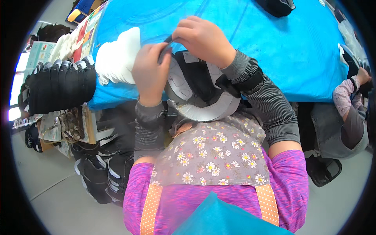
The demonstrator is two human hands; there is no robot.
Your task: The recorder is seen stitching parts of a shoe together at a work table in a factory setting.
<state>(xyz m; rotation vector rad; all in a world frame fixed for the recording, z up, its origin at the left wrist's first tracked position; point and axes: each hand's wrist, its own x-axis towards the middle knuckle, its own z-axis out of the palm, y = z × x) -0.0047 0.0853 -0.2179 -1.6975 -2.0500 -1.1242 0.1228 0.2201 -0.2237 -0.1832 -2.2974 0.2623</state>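
Note:
A black shoe upper (194, 74) with white lining pieces lies at the table's near edge, in front of my apron. Its curved white band (207, 112) faces my body. My left hand (150, 72), a little blurred, is closed with thumb and fingers pinching a dark edge at the upper's far left side. Beyond it, my right hand (203, 41) grips the same dark edge with bent fingers. Whether this edge is a separate strip or part of the upper is hard to see, as both hands cover it.
White flat shoe-shaped pieces (117, 58) lie fanned on the blue-covered table (274, 58). Black uppers (58, 82) stand stacked at the left, with more (105, 176) below. A black shoe part (276, 6) rests at the far side. Another person's hand (363, 75) works at the right.

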